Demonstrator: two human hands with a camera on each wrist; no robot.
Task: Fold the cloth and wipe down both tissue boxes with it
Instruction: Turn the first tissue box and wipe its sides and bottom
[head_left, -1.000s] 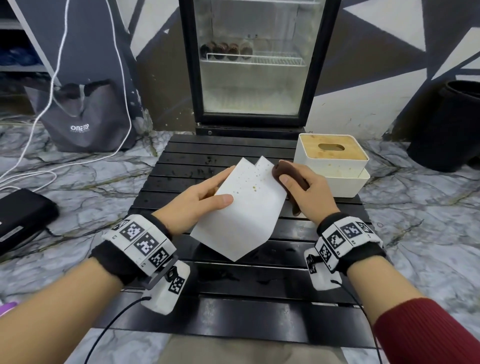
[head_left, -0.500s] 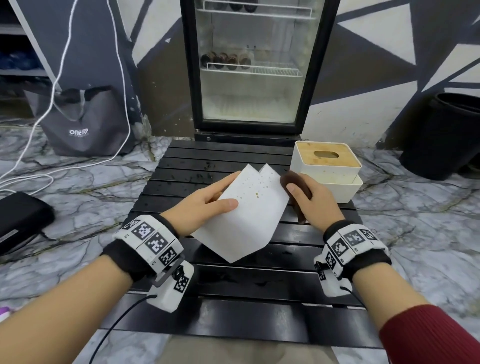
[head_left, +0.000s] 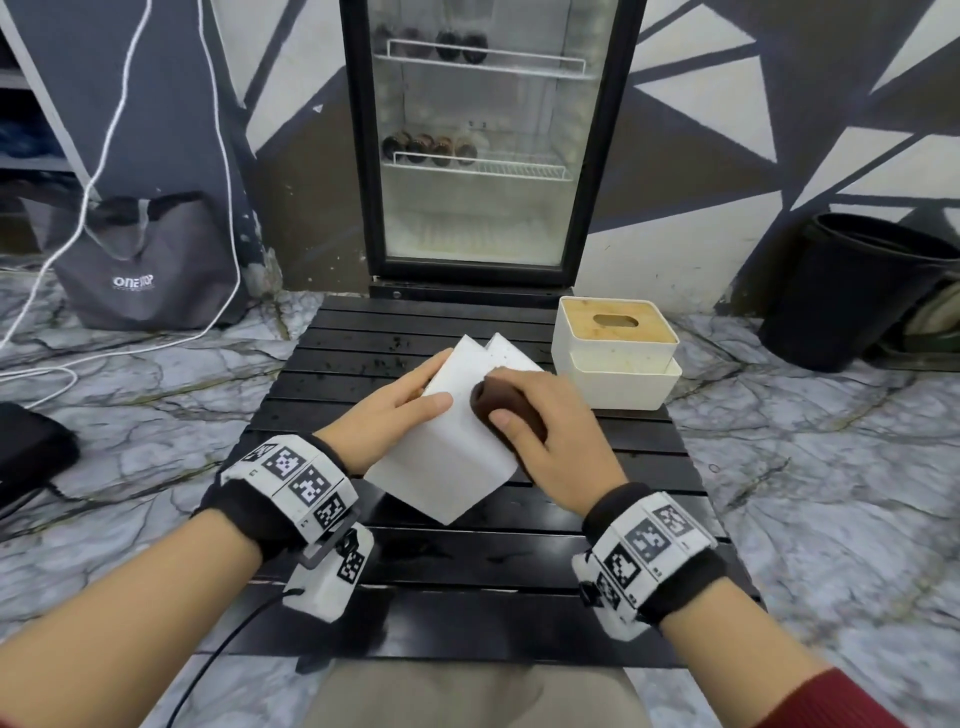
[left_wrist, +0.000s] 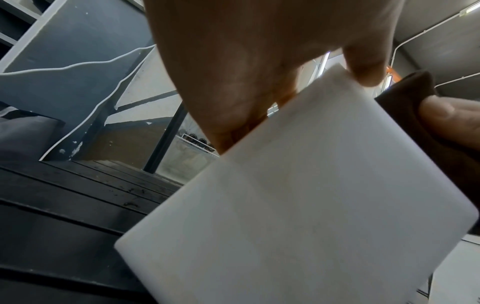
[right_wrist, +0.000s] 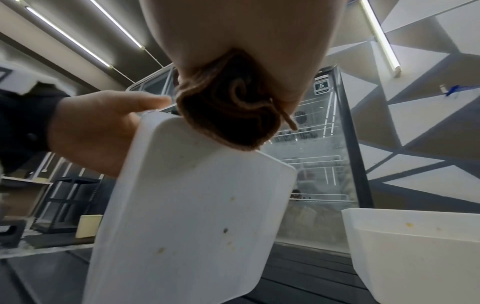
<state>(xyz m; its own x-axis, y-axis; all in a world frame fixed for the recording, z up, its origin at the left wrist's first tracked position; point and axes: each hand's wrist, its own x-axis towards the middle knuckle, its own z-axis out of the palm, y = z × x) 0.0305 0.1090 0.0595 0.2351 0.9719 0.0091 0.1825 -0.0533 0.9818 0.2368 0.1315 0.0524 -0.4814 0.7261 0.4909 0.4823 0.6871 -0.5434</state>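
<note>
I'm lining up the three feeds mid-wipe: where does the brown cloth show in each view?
Head: the brown cloth is at centre, under the right hand, against the held white box.
Left wrist: at the right edge, bunched above a fingertip.
Right wrist: upper centre, bunched under the palm, touching the box's top edge.
Shared landmark: the glass-door fridge, behind in all three views.

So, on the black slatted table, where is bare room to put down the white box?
Bare slats lie left of the left hand, and along the near edge of the table below both wrists. The back right corner is crowded by the stacked tissue box; the right hand wipes beside it.
</note>
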